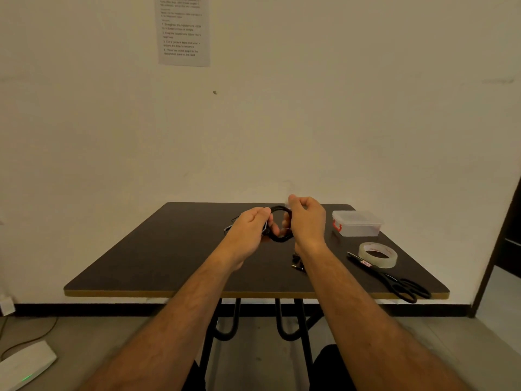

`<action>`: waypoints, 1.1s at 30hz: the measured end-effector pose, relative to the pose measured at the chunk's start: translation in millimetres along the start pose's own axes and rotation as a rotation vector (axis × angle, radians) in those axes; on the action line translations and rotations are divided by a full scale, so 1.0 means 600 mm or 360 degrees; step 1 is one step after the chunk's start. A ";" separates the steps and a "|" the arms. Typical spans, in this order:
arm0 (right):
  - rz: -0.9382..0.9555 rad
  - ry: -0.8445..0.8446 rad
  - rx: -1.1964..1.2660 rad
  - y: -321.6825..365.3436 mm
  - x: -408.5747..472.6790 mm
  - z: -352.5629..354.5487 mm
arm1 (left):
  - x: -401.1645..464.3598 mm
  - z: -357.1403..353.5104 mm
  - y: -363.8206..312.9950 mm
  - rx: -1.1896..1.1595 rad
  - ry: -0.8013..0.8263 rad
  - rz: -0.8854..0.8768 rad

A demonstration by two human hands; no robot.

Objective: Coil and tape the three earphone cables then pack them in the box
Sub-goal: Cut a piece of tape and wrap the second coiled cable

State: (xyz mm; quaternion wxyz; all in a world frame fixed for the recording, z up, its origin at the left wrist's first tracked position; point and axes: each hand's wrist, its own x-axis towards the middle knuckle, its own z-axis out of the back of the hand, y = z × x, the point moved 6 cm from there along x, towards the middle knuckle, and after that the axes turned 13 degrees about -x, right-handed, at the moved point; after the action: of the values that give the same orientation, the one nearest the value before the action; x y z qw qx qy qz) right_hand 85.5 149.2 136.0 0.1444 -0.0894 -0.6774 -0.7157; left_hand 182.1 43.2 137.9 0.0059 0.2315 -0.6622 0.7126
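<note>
The scene was dim and warm-toned, with an even, soft light and no hard shadows. The dark table [169, 263] took only a faint sheen. Wide-angle distortion bowed the table's front edge and tilted the doorframe [496, 249] at the right border. Text on the wall sheet [184, 31] was soft and barely legible. A small green glow showed on the white device [26, 365] at lower left.
</note>
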 end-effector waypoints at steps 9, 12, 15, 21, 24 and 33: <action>0.0791 0.0265 -0.0703 0.103 0.007 0.067 | 0.010 0.026 -0.021 0.0262 0.0002 0.0131; 0.1118 0.0667 -0.1224 0.138 -0.021 0.056 | 0.010 0.023 -0.029 0.0316 0.0063 0.0210; 0.1329 0.0938 -0.1702 0.147 -0.038 0.038 | 0.008 0.015 -0.041 0.0373 0.0149 0.0221; 0.1696 0.0937 -0.2218 0.166 -0.057 0.017 | 0.009 -0.001 -0.048 0.0471 0.0267 0.0304; 0.1818 0.0891 -0.2362 0.169 -0.068 0.008 | 0.007 -0.008 -0.056 0.0542 0.0298 0.0313; 0.2020 0.0743 -0.2497 0.165 -0.075 0.002 | 0.006 -0.014 -0.068 0.0694 0.0307 0.0394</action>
State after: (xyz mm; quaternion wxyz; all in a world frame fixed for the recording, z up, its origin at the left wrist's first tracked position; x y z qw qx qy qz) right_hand 160.0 150.0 215.0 0.5239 -0.3580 0.1960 -0.7476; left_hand 188.9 54.8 177.4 -0.0682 0.0755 -0.5128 0.8524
